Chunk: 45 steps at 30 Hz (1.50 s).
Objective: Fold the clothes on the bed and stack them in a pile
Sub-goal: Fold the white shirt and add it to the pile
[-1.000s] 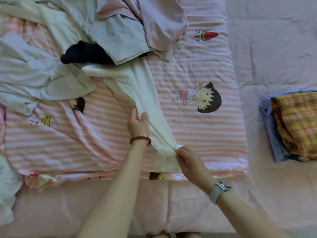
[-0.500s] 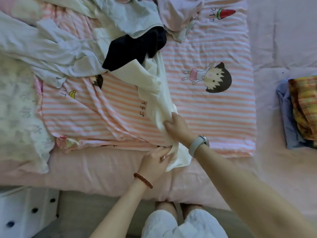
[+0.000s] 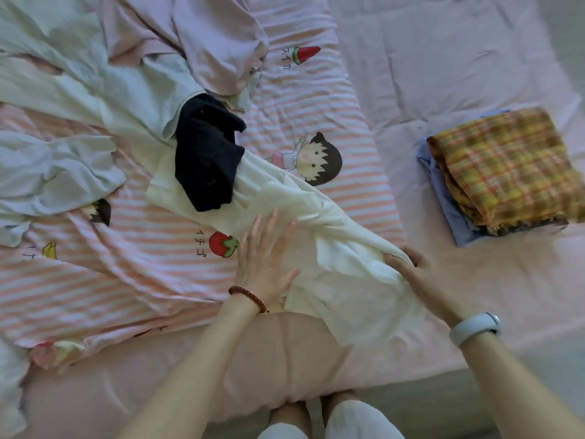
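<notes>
Your bed (image 3: 443, 74) wears a pale pink sheet. Left and centre, a pink-and-white striped quilt (image 3: 158, 274) with cartoon prints lies on it. Far left on the quilt: loose heap of clothes (image 3: 95, 90), pale blue, white, lilac. A cream garment (image 3: 316, 236) runs from the heap to the near edge. Right, on the bare sheet: folded pile (image 3: 506, 169), plaid over blue.

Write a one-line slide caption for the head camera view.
Left hand flattens a cream garment while the right hand grips its edge beside the folded pile.
</notes>
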Motion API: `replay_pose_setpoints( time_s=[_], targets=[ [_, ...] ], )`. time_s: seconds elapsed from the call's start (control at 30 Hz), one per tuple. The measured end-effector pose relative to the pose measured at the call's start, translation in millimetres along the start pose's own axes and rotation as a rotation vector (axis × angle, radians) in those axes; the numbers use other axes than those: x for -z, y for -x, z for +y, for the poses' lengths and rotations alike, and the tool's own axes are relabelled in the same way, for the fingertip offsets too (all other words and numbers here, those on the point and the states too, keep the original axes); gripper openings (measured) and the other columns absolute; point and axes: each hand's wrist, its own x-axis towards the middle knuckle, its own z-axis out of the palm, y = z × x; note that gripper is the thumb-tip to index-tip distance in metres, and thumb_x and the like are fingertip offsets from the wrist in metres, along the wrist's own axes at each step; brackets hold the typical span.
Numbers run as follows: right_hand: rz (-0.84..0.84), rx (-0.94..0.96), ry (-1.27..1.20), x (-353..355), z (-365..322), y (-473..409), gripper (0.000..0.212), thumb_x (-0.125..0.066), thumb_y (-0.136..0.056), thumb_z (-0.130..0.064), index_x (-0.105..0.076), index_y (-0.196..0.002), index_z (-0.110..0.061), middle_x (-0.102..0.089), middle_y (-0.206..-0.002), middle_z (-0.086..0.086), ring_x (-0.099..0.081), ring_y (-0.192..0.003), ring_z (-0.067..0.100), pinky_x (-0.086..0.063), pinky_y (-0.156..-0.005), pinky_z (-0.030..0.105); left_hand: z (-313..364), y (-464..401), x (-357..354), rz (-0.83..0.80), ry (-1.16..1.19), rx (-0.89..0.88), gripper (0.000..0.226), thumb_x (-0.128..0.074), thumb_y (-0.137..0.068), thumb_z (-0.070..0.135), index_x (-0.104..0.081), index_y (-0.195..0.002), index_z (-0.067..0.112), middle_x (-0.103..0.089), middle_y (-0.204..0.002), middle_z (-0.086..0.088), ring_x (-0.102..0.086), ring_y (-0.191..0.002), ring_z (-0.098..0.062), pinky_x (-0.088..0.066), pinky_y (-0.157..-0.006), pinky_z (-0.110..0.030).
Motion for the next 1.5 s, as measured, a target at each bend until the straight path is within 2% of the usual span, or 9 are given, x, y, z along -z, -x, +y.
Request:
replay_pose_setpoints(
  time_s=[0.2, 0.3, 0.4, 0.67, 0.87, 0.97, 1.23, 1.37, 1.5],
  targets=[
    [-0.112, -0.086, -0.126, 28, 10, 0, 0.043, -0.059, -0.088, -0.031, -0.056, -0.061, 0.001, -0.041, -0.059, 0.003, -0.038, -0.054, 0.01, -0.029, -0.049, 0.021, 27, -63, -11, 0.014, -0.196, -0.291, 0.062, -0.07, -0.075, 0.034, -0.048, -0.133, 0.031, -0.03, -0.151, -0.004, -0.013, -0.142, -0.032, 0.008, -0.109, -0.057],
    [0.111, -0.084, -0.053, 35, 15, -13, 0.036, -0.057, -0.091, -0.013, -0.057, -0.057, -0.002, -0.042, -0.054, -0.001, -0.038, -0.051, 0.004, -0.029, -0.046, 0.018, 35, -90, -2, -0.23, -0.035, -0.269, 0.029, -0.056, -0.089, 0.02, -0.063, -0.117, 0.024, -0.06, -0.125, 0.002, -0.046, -0.126, -0.021, -0.02, -0.107, -0.036],
    [0.331, -0.071, 0.114, 38, 12, -32, 0.024, -0.053, -0.092, -0.014, -0.062, -0.11, -0.001, -0.061, -0.095, 0.009, -0.056, -0.088, 0.017, -0.045, -0.08, 0.031, 39, -120, 20, -0.44, -0.015, -0.182, 0.026, -0.049, -0.094, 0.026, -0.066, -0.113, 0.024, -0.067, -0.113, -0.002, -0.057, -0.107, -0.024, -0.043, -0.089, -0.032],
    [-0.142, 0.365, 0.288, -25, -33, -49, 0.065, -0.06, -0.089, -0.034, -0.029, -0.144, -0.022, -0.041, -0.139, 0.004, -0.037, -0.126, 0.018, -0.027, -0.103, 0.025, 52, -140, 70, -0.46, 0.087, -0.204, 0.03, -0.053, -0.093, 0.027, -0.071, -0.095, 0.002, -0.061, -0.088, -0.013, -0.057, -0.083, -0.024, -0.042, -0.078, -0.032],
    [-0.128, 0.514, 0.177, -30, -75, -66, 0.014, -0.049, -0.096, -0.016, -0.061, -0.089, -0.012, -0.06, -0.087, 0.001, -0.053, -0.084, 0.02, -0.041, -0.076, 0.032, 51, -121, 113, -0.181, 0.287, -0.114, 0.039, -0.05, -0.094, 0.018, -0.046, -0.056, 0.022, -0.037, -0.046, 0.009, -0.039, -0.045, -0.001, -0.028, -0.049, -0.017],
    [-0.061, 0.515, 0.038, -18, -106, -64, 0.04, -0.048, -0.095, -0.008, -0.033, -0.062, -0.025, -0.034, -0.056, -0.011, -0.032, -0.053, 0.007, -0.026, -0.052, 0.02, 56, -114, 138, -0.092, 0.302, -0.123, 0.04, -0.047, -0.096, 0.015, -0.037, -0.057, 0.019, -0.033, -0.053, 0.006, -0.033, -0.048, -0.006, -0.027, -0.051, -0.02],
    [-0.102, 0.68, -0.056, 45, -237, -20, 0.012, -0.053, -0.083, -0.039, -0.06, -0.08, -0.03, -0.052, -0.069, 0.018, -0.043, -0.064, 0.008, -0.032, -0.059, 0.027, 100, -96, 271, 0.268, 0.394, -0.228, 0.037, -0.048, -0.095, 0.006, -0.041, -0.058, 0.008, -0.027, -0.051, 0.005, -0.033, -0.044, -0.003, -0.026, -0.048, -0.016],
    [0.043, 0.85, -0.066, 83, -327, 19, 0.031, -0.051, -0.094, -0.025, -0.049, -0.063, -0.026, -0.044, -0.055, -0.014, -0.039, -0.054, 0.0, -0.03, -0.054, 0.012, 136, -79, 370, 0.429, 0.508, -0.326, 0.03, -0.05, -0.094, 0.008, -0.055, -0.065, 0.006, -0.036, -0.048, 0.012, -0.034, -0.042, 0.001, -0.026, -0.047, -0.011],
    [-0.036, 1.012, -0.201, 113, -420, 80, 0.02, -0.059, -0.09, -0.02, -0.056, -0.103, -0.035, -0.066, -0.093, -0.004, -0.061, -0.084, 0.011, -0.05, -0.081, 0.025, 166, -47, 461, 0.59, 0.598, -0.439, 0.013, -0.057, -0.09, 0.011, -0.067, -0.082, 0.016, -0.057, -0.054, 0.02, -0.049, -0.053, 0.011, -0.035, -0.056, -0.004]
  ],
)
